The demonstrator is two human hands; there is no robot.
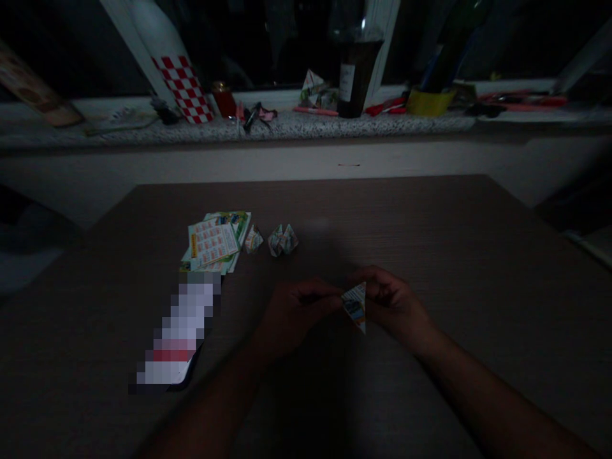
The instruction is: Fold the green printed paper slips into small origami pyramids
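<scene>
Between both hands, a little above the table, is a small triangular piece of folded printed paper [356, 306]. My left hand [301, 312] pinches its left corner between thumb and fingertips. On the other side, my right hand [394, 306] grips the right edge, some of its fingers curled behind the paper. Farther back on the table stand a few small folded paper shapes: a single one [254, 239] and a joined pair [283, 241]. Just left of them lies a loose stack of printed paper sheets [214, 243].
A phone [179, 335] with a blurred-out screen lies left of my left forearm. Behind the table [406, 210] runs a speckled windowsill [287, 129]. It carries a red-and-white checked bottle [184, 86], a dark cup [351, 80], a yellow pot [430, 102] and small items.
</scene>
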